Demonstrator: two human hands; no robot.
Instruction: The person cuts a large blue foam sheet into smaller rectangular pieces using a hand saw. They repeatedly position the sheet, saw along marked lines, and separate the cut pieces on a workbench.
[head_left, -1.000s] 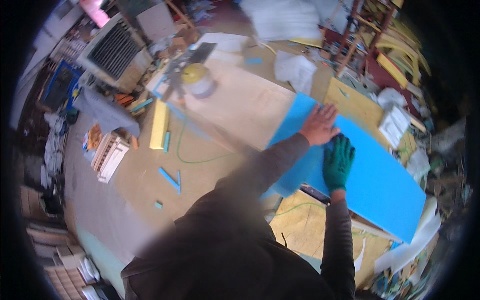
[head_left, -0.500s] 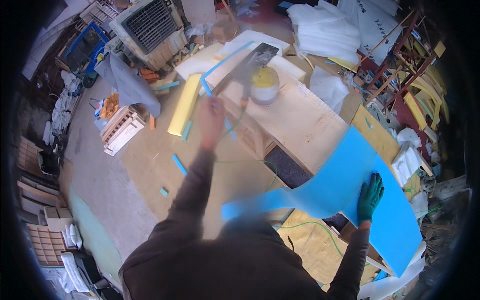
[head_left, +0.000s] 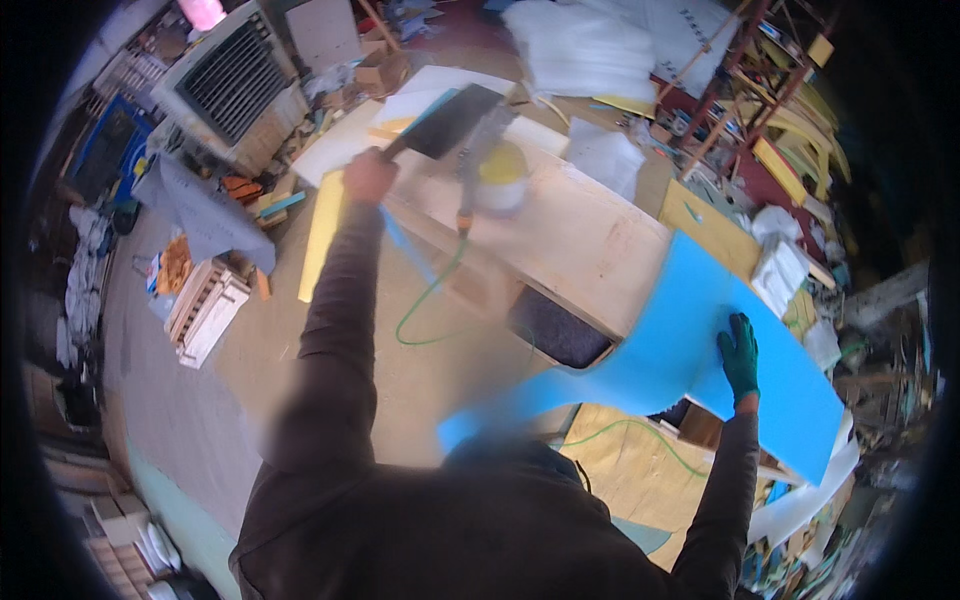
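My bare left hand (head_left: 370,177) is closed round the handle of a cleaver (head_left: 455,120) with a broad dark blade, over the far left end of the plywood frame (head_left: 600,240). My right hand (head_left: 740,360), in a green glove, lies with fingers apart on a bright blue foam sheet (head_left: 660,350). That sheet drapes over the near end of the frame, and its narrow left end reaches toward my body. Beside the blade stands a white tub (head_left: 502,178) with yellow at its top. A spray gun (head_left: 466,190) on a green hose rests against the tub, partly blurred.
A long yellow foam block (head_left: 322,240) lies left of the frame. An air cooler (head_left: 235,90) stands at the far left, near a wooden crate (head_left: 210,300). White foam wrap (head_left: 580,50), a rack (head_left: 760,90) and scraps crowd the far right. The green hose loops across the floor.
My left hand has gone forward from beside a thin blue foam strip and taken the cleaver's handle. The view has shifted, while my right hand still rests on the blue sheet.
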